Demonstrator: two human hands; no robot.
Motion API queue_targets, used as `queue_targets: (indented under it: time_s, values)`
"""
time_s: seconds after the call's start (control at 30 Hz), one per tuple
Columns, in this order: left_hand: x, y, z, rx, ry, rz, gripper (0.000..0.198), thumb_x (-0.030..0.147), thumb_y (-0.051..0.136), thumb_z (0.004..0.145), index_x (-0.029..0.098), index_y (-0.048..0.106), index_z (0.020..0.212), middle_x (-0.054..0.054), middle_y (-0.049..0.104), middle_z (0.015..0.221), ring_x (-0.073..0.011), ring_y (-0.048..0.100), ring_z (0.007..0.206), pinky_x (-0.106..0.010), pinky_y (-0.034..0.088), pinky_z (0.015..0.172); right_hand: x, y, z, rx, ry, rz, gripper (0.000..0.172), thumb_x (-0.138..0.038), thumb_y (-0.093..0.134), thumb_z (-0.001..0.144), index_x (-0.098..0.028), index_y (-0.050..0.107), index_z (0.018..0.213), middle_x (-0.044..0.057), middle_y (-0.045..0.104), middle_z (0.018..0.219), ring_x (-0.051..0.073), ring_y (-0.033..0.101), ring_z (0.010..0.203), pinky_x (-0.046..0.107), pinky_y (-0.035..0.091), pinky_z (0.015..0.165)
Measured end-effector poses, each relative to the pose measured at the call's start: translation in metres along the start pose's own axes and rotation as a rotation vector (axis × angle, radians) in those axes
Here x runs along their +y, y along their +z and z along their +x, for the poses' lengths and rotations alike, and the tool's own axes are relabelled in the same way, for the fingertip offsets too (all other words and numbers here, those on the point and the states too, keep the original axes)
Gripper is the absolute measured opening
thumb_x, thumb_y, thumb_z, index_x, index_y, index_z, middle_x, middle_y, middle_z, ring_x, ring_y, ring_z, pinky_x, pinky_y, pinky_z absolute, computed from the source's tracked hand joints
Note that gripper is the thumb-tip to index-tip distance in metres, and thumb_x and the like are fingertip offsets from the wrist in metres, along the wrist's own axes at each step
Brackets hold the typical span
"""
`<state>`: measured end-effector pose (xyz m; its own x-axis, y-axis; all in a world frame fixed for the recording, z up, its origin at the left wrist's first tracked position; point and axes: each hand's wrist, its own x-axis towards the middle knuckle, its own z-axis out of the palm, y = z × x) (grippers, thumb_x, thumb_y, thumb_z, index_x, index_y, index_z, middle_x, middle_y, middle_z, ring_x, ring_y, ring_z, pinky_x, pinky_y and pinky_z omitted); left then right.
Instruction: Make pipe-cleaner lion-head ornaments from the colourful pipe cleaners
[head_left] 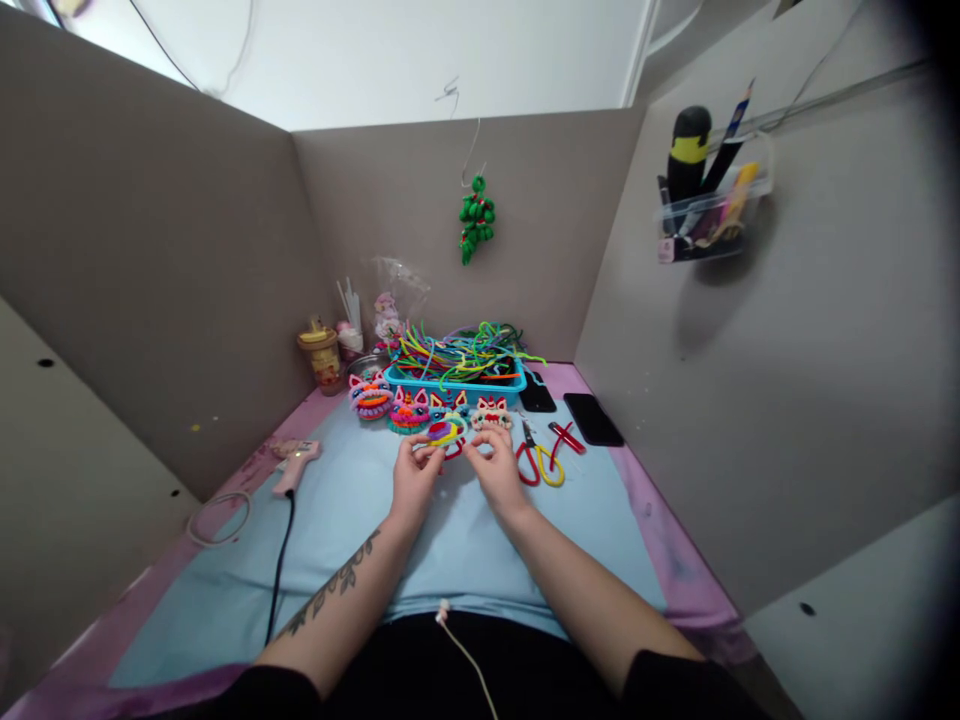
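Note:
Between my two hands is a small coiled pipe-cleaner piece (448, 432) in red, purple, yellow and pale green, with a red loop under it. My left hand (418, 472) is closed, pinching its left side between thumb and fingers. On the other side, my right hand (496, 472) has its thumb and fingertips closed on the right edge. Just behind my hands stand several eared animal faces made of pipe cleaners, among them a pink and orange one (370, 397) and a cream and red one (491, 413).
A blue basket (457, 388) heaped with pipe cleaners stands at the back. Scissors (538, 462), red-handled snips (568, 438) and a phone (594, 420) lie to the right. At left are a pink glue gun (298, 467) with a black cord and a lidded cup (323, 360). Partitions enclose three sides.

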<state>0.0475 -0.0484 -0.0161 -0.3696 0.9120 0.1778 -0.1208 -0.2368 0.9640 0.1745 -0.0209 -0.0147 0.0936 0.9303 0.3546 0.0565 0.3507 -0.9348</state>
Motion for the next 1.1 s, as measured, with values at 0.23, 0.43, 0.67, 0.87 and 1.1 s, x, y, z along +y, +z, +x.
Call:
queue_targets:
  time_s: [0.23,0.43,0.67,0.87,1.1]
  values:
    - [0.005,0.001,-0.003,-0.028,-0.002,-0.035,0.057,0.034,0.070,0.066,0.021,0.041,0.114,0.001,0.064,0.072,-0.0080,0.053,0.047,-0.019,0.041,0.046,-0.004,0.007,-0.009,-0.096,-0.149,-0.162,0.010,-0.028,0.063,0.072,-0.022,0.069,0.077,0.009,0.046,0.122,0.026,0.040,0.119,0.042,0.030,0.104]
    - [0.008,0.007,-0.011,-0.085,0.054,0.069,0.068,0.028,0.065,0.069,0.022,0.037,0.130,-0.003,0.066,0.081,-0.0085,0.050,0.045,-0.020,0.040,0.043,0.005,0.008,-0.004,-0.108,-0.023,-0.120,0.009,-0.029,0.063,0.071,-0.021,0.067,0.071,0.008,0.045,0.123,0.025,0.043,0.118,0.038,0.035,0.100]
    - [0.016,0.010,-0.019,-0.084,0.051,0.119,0.066,0.019,0.064,0.066,0.024,0.047,0.129,-0.003,0.068,0.081,-0.0089,0.046,0.042,-0.021,0.038,0.043,0.015,0.012,-0.003,-0.126,0.108,-0.019,0.011,-0.030,0.066,0.065,-0.020,0.066,0.068,0.008,0.046,0.121,0.023,0.052,0.106,0.033,0.045,0.084]
    - [0.012,0.008,-0.015,-0.083,0.052,0.112,0.063,0.024,0.065,0.067,0.022,0.046,0.126,-0.006,0.068,0.087,-0.0097,0.053,0.046,-0.022,0.043,0.045,0.004,0.011,-0.004,-0.077,-0.031,-0.109,0.006,-0.026,0.062,0.068,-0.021,0.063,0.065,0.007,0.046,0.120,0.024,0.044,0.115,0.036,0.035,0.098]
    - [0.008,0.006,-0.008,-0.063,-0.003,-0.026,0.073,0.027,0.071,0.063,0.018,0.038,0.128,-0.006,0.069,0.079,-0.0120,0.059,0.051,-0.025,0.050,0.054,0.000,0.009,-0.010,-0.097,-0.204,-0.273,0.008,-0.019,0.055,0.074,-0.021,0.061,0.070,0.007,0.044,0.122,0.024,0.038,0.120,0.040,0.030,0.103]
